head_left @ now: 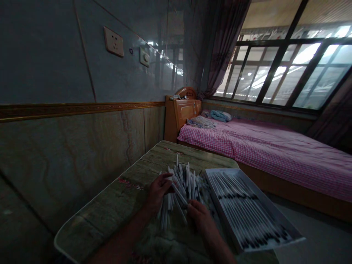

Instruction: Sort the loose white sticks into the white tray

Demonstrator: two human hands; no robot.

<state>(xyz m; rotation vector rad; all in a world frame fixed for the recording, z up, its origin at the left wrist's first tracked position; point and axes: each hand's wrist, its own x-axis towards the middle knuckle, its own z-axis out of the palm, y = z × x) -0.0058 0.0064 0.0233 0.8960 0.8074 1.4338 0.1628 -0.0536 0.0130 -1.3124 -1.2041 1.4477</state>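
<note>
A loose pile of thin white sticks, like pens, lies on the table, some with dark ends. At its left side my left hand has its thumb and fingers closed around the upper part of a white stick. My right hand pinches the lower end of what looks like the same stick, in front of the pile. Right of the pile, a white tray holds several similar sticks in two rows, their dark ends toward the near side.
The marbled table has a rounded left corner beside the tiled wall. Beyond it stands a bed with a pink checked cover and a wooden headboard. Floor shows at the right.
</note>
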